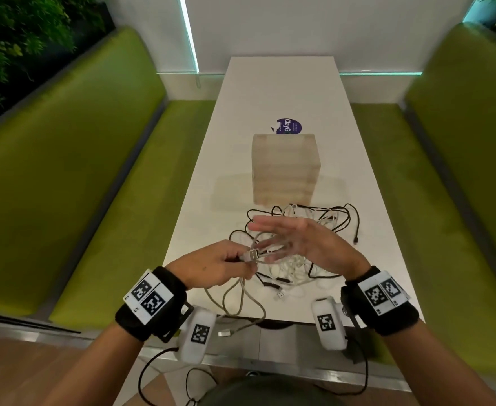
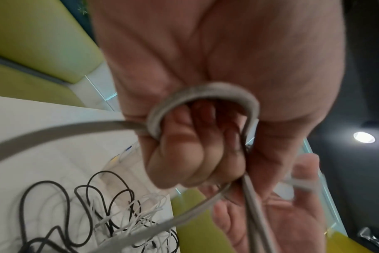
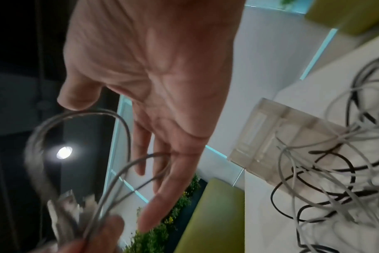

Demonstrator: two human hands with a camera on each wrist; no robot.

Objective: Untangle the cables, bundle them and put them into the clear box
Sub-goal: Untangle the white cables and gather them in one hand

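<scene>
My left hand (image 1: 229, 266) grips a grey cable (image 1: 241, 300) near its metal USB plug (image 1: 252, 254), fingers curled round it (image 2: 197, 150). Loops of this cable hang down over the table's near edge. My right hand (image 1: 287, 238) hovers just right of the left, palm turned and fingers straight (image 3: 162, 119), with a loop of the grey cable (image 3: 119, 130) lying across the fingers. A tangle of black and white cables (image 1: 314, 230) lies on the white table (image 1: 282, 92) beneath both hands. The clear box (image 1: 285, 168) stands just beyond the tangle.
A purple round sticker (image 1: 288, 126) lies behind the box. Green benches (image 1: 94, 171) run along both sides of the narrow table. A loose plug (image 1: 225, 333) dangles below the near table edge.
</scene>
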